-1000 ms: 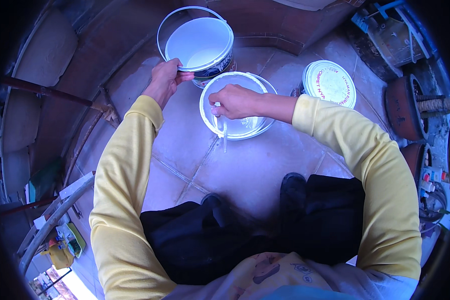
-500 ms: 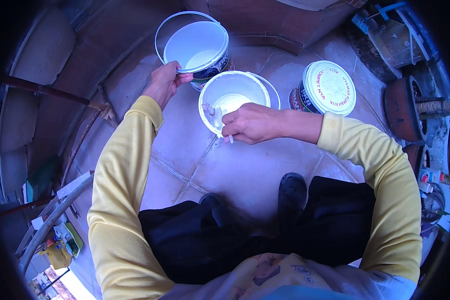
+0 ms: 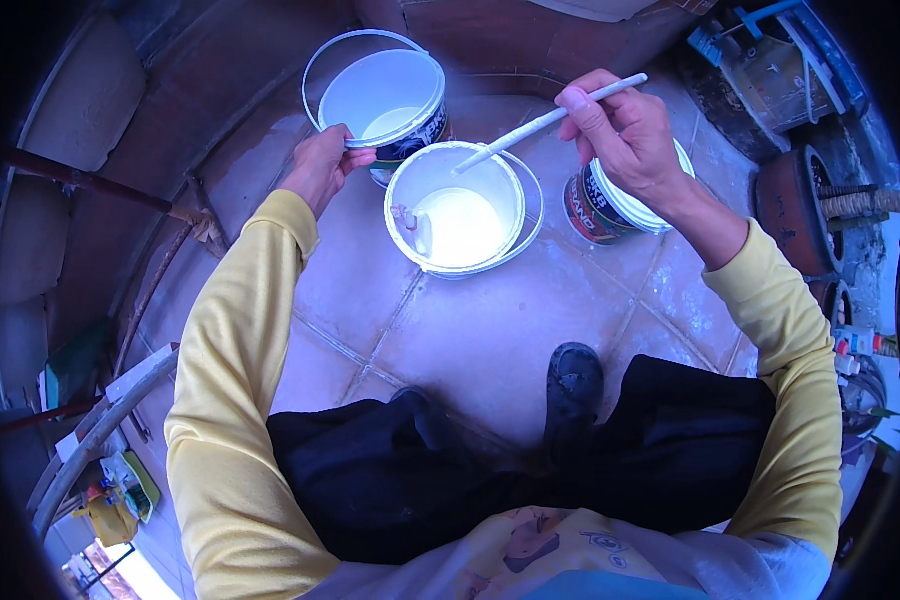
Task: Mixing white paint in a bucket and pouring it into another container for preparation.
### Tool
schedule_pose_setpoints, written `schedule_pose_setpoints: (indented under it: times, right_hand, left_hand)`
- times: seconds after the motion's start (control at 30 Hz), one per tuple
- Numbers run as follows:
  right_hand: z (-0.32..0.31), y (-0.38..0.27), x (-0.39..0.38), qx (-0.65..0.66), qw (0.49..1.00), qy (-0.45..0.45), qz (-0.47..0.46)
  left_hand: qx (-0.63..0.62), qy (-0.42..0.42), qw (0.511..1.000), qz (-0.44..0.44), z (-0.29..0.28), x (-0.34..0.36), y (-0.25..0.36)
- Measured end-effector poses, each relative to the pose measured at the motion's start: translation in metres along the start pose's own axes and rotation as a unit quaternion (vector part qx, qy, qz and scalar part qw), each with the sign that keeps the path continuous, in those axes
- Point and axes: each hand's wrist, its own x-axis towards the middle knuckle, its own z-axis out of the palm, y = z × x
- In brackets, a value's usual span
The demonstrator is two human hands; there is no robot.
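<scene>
My left hand (image 3: 322, 168) is closed on the near rim of a white-lined paint bucket (image 3: 410, 143), which has a raised handle and white inside. My right hand (image 3: 630, 140), lifted at the right, grips a whitish stick (image 3: 545, 122) between thumb and fingers. The stick slants down to the left, its lower end inside the far rim of a second bucket (image 3: 508, 180). Bright white paint (image 3: 465, 230) covers that bucket's bottom. A small pinkish smear or scrap shows on its left inner wall. Behind my right hand stands a lidded dark-labelled bucket (image 3: 592, 212), partly hidden.
Tiled floor (image 3: 490, 330) spreads around the buckets, with my shoe (image 3: 574, 385) on it. A brown wall curves behind them. Pots (image 3: 800, 215) and a dirty container (image 3: 770, 85) line the right side. Poles and a bent branch (image 3: 105, 430) stand at the left.
My right hand has moved from the second bucket's near rim up and to the right, and the stick now shows at length. My left hand keeps its hold on the first bucket's rim.
</scene>
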Motion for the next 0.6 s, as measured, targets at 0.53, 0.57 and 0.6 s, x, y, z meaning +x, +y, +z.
schedule_pose_setpoints:
  times: [0.53,0.57,0.6]
  right_hand:
    - [-0.019,-0.013,0.005,0.047,0.996,0.043,-0.056]
    - [-0.017,-0.011,0.003,0.040,0.997,0.043,-0.052]
    - [-0.014,-0.008,0.001,0.041,0.998,0.036,-0.040]
  left_hand:
    - [0.005,0.011,1.000,0.001,0.006,-0.008,-0.004]
    - [0.001,0.009,1.000,0.004,0.005,-0.008,-0.004]
    - [0.001,0.009,1.000,0.003,0.005,-0.009,-0.004]
